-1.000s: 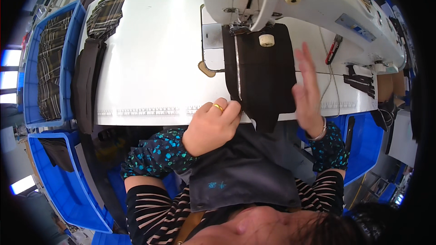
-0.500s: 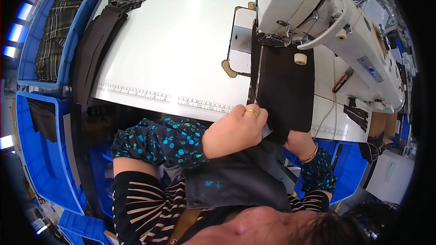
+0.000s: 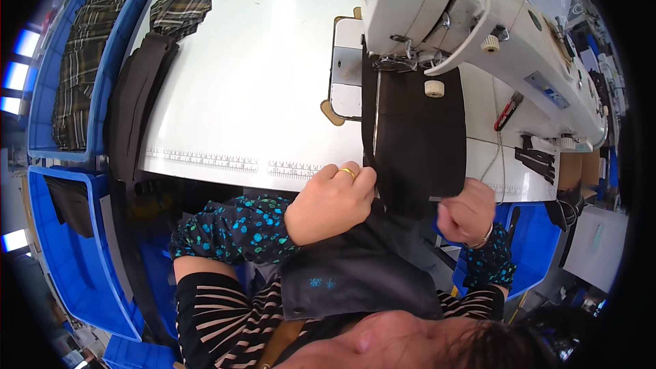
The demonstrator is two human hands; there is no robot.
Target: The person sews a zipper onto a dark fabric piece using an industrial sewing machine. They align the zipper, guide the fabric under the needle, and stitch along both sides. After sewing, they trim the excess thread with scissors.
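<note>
A white industrial sewing machine [image 3: 471,20] fills the view from twelve to three o'clock, its head over a pale metal bed plate [image 3: 345,68] set into the wide white tabletop [image 3: 253,75]; a printed ruler strip [image 3: 225,162] runs along the table's near edge toward nine o'clock; a red-handled snipping tool [image 3: 507,111] lies on the table at three o'clock of the needle, just beside the machine's base; at eleven o'clock a dark plaid fabric piece [image 3: 188,0] lies on the table's far corner, and a stack of dark brown fabric strips [image 3: 133,106] hangs over its left edge; blue plastic bins [image 3: 75,61] holding more plaid cloth stand at nine and ten o'clock, well apart from the hands.

The black rectangular fabric panel with a pale zip line [image 3: 417,137] lies flat under the machine's presser foot and reaches down toward six o'clock, off the table's near edge and into the lap; it hides the table between the two hands.

The left hand [image 3: 331,201], a gold ring on one finger, is curled with its fingertips pressed onto the panel's left edge at the table's rim, pinning the cloth beside the zip; the right hand [image 3: 467,210] is clenched into a loose fist at the panel's lower right corner, at four o'clock of the left hand, and appears to pinch the cloth's edge, though the contact is partly hidden.
</note>
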